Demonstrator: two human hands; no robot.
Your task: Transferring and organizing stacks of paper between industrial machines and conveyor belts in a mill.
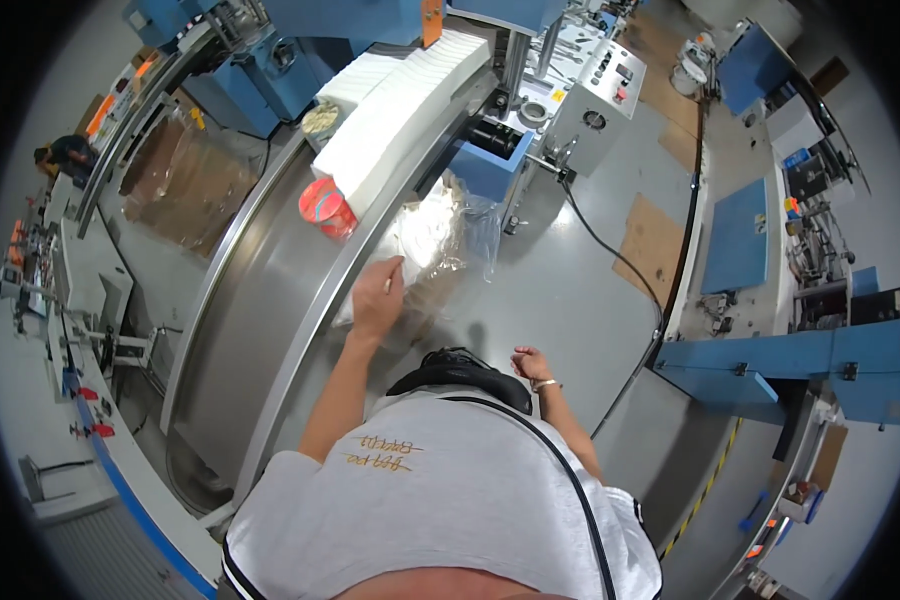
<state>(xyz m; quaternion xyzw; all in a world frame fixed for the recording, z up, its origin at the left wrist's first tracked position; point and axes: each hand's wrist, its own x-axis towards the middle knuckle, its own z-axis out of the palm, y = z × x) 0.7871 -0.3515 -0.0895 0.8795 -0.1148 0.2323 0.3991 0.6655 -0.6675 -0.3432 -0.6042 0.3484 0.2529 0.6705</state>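
My left hand [377,298] reaches out beside the metal edge of a long conveyor table, its fingers curled in. Just beyond its fingertips, a shiny clear plastic bag [435,235] hangs wrinkled below the machine's blue outlet. Whether the fingers pinch the bag or something else cannot be made out. My right hand [530,365], with a pale band at the wrist, hangs at my right side. Its fingers are loosely bent and apart, and nothing shows in them. A red round container [328,208] stands on the table near long white stacked material [400,110].
The steel conveyor table [260,300] curves along my left. Ahead is a grey control box [597,115]; a black cable [610,250] runs from it across the floor. Flat cardboard [650,245] lies on the right. Blue machines [735,235] line the right side. Far left, a person [70,155] is at work.
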